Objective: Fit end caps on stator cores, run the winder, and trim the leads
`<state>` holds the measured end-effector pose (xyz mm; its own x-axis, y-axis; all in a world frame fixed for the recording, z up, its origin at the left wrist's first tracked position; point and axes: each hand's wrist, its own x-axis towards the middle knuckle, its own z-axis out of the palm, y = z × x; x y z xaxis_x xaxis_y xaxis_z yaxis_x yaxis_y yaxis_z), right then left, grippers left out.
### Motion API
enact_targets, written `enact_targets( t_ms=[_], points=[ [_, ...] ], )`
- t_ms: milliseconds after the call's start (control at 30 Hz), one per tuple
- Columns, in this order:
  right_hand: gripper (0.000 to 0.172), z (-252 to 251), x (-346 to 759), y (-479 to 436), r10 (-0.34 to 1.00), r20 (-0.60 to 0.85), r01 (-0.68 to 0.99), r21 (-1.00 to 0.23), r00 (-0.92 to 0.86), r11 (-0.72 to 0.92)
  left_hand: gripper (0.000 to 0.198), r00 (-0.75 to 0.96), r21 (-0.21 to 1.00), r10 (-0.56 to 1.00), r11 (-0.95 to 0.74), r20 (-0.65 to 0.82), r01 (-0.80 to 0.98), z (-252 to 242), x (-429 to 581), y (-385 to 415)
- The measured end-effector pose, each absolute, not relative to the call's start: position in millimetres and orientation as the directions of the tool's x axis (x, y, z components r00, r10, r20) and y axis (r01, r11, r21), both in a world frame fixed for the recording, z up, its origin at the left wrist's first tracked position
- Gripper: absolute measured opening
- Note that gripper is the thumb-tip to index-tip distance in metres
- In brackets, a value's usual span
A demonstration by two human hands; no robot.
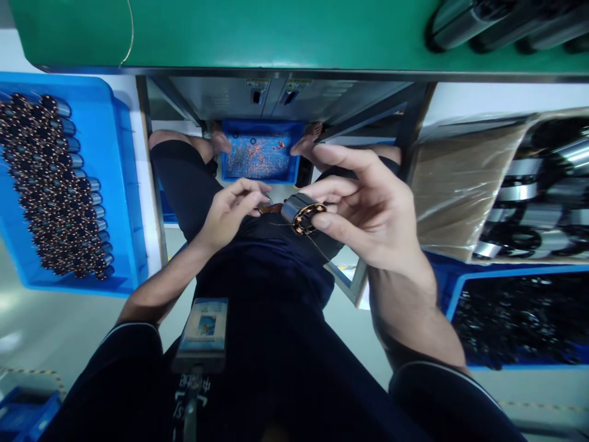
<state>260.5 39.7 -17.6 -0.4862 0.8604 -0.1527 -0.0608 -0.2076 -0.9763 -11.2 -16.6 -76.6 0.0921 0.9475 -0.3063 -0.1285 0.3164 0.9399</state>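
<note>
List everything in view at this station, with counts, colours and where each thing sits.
copper-wound cylinder: one, black and copper, in the right hand
wound cylinders: dozens, copper and silver, in rows in the left tray
left tray: one, blue, far left
green workbench: one, green, along the top
dark cylinders: several, black, on the workbench
cardboard box: one, brown, plastic-lined, right
black parts: many, black, in the lower right tray
lower right tray: one, blue, under the box
floor bin: one, blue, between the feet
ID badge: one, pale blue, at the chest
left hand: one, beside the cylinder
right hand: one, gripping the cylinder
</note>
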Motion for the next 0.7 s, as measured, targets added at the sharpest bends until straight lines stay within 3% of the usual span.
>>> enact_targets(
  t_ms=[100, 167, 233, 333, 400, 533, 633, 700],
  points=[
    [0.079, -15.8, 260.8, 41.6, 0.869, -0.15, -0.071, -0.976, -0.472, -0.207, 0.054, 0.007, 0.996, 1.0, 0.025, -0.025, 0.09, -71.7, -24.0, -15.6],
    [0.083, -15.2, 258.8, 42.9, 0.861, -0.195, -0.043, -0.969, -0.469, -0.243, 0.077, 0.115, 0.94, 0.969, -0.241, 0.219, 0.241, -55.0, -26.4, -11.5],
    [0.087, -14.6, 256.0, 43.7, 0.839, -0.238, -0.019, -0.959, -0.489, -0.283, 0.08, 0.256, 0.845, 0.909, -0.404, 0.329, 0.35, -35.0, -24.3, -6.3],
    [0.087, -11.9, 252.1, 43.8, 0.817, -0.249, -0.011, -0.955, -0.519, -0.297, 0.05, 0.352, 0.775, 0.887, -0.44, 0.298, 0.453, -13.2, -20.1, -0.5],
    [0.08, -8.9, 249.9, 42.7, 0.853, -0.201, 0.001, -0.973, -0.482, -0.229, 0.045, 0.363, 0.756, 0.881, -0.454, 0.303, 0.472, -8.3, -19.4, 1.3],
    [0.026, -7.1, 245.6, 39.1, 0.948, -0.011, 0.051, -0.999, -0.319, 0.006, 0.047, 0.332, 0.711, 0.858, -0.511, 0.391, 0.483, -14.7, -14.4, 3.0],
    [0.018, -10.8, 245.2, 37.9, 0.989, 0.017, 0.018, -1.0, -0.147, 0.02, 0.043, 0.163, 0.78, 0.87, -0.49, 0.465, 0.389, -21.1, -4.6, 5.2],
    [0.02, -14.4, 248.3, 36.1, 1.0, -0.012, 0.038, -0.999, -0.025, -0.011, 0.042, 0.077, 0.863, 0.924, -0.379, 0.376, 0.333, -22.0, 0.7, 7.4]
  ],
)
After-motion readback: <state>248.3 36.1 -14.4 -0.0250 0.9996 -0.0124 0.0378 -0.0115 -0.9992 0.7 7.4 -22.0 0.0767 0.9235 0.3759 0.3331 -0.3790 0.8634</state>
